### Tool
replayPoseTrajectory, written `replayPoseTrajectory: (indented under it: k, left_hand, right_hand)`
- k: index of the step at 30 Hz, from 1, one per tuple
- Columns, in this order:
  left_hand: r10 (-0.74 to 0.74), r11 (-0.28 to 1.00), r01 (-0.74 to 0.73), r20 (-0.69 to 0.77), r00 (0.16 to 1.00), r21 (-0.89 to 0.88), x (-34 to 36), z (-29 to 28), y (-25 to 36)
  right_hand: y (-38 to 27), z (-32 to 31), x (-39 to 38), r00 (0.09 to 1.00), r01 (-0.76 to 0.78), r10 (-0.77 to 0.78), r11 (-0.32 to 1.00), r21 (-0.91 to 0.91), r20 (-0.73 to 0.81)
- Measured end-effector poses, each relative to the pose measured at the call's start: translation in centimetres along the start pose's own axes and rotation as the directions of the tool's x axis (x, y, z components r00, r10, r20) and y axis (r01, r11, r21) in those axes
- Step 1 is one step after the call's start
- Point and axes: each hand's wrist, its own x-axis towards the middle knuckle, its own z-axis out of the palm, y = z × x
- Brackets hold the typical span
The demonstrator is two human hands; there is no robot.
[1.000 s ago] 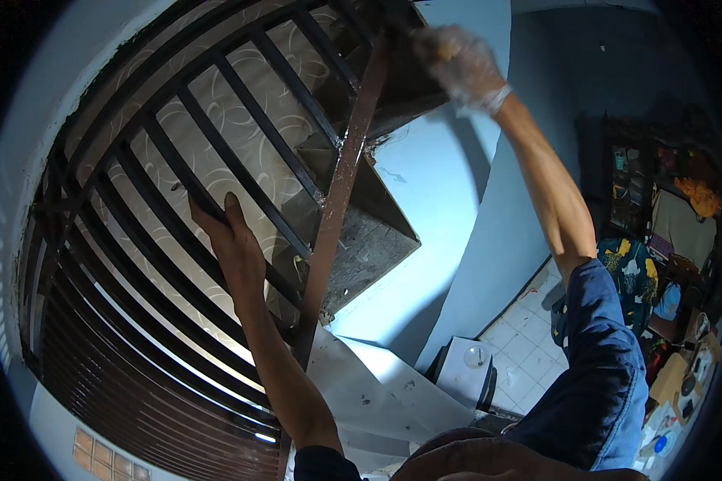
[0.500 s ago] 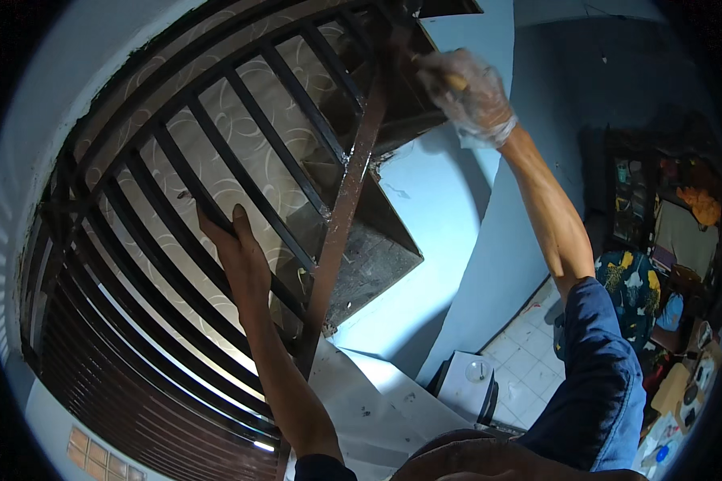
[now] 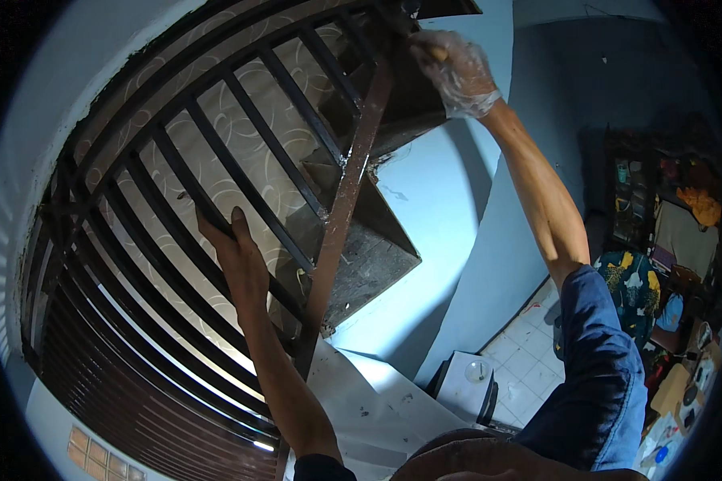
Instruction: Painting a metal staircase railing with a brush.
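A dark metal stair railing [image 3: 231, 164] slants across the left half, its bars painted black. Its sloping lower rail [image 3: 341, 210] is brown along the middle and darker at the upper end. My left hand [image 3: 239, 260] is closed round one of the black bars, thumb up and fingers partly hidden behind it. My right hand [image 3: 459, 76], in a clear plastic glove, grips what looks like a paintbrush by its yellowish handle [image 3: 439, 54]. That hand is beside the rail's upper end; the brush's head is too dark and blurred to make out.
Dark stair steps [image 3: 361, 260] with a jagged edge lie behind the rail, above a pale blue wall [image 3: 433, 216]. Down on the tiled floor [image 3: 515, 361] stands a white-topped box-like piece [image 3: 467, 389]. A cluttered cabinet [image 3: 642, 192] and a patterned dark cloth [image 3: 630, 293] are at right.
My right hand has moved slightly up and left toward the rail's upper end with the paintbrush. My left hand stays on the same bar.
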Motion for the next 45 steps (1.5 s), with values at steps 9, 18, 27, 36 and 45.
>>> replayPoseTrajectory:
  k: [9, 18, 27, 36, 45]
  left_hand:
    - [-0.017, 0.999, 0.017, 0.001, 1.0, -0.052, -0.3, 0.5, 0.3]
    - [-0.162, 0.984, 0.169, 0.117, 0.98, -0.051, -0.5, -0.5, 2.6]
    - [-0.028, 0.999, 0.028, -0.012, 1.0, -0.031, -0.4, -0.7, 1.1]
    - [-0.014, 0.999, 0.013, -0.012, 1.0, -0.04, -0.2, 0.1, 0.8]
    - [-0.127, 0.988, 0.13, 0.048, 0.991, -0.081, -0.8, -0.2, 3.2]
  right_hand:
    - [8.0, -1.9, 7.6, 0.97, -0.135, 0.112, 0.986, -0.094, -0.217]
    - [7.8, 3.1, 4.1, 0.994, 0.086, -0.082, 0.995, 0.058, -0.067]
    - [7.9, 1.5, 6.8, 0.975, -0.223, 0.219, 0.965, 0.135, 0.042]
    - [11.3, 0.2, 5.1, 0.717, -0.49, 0.694, 0.432, 0.757, 0.068]
    - [11.1, 1.4, 5.7, 0.758, -0.458, 0.65, 0.475, 0.751, 0.051]
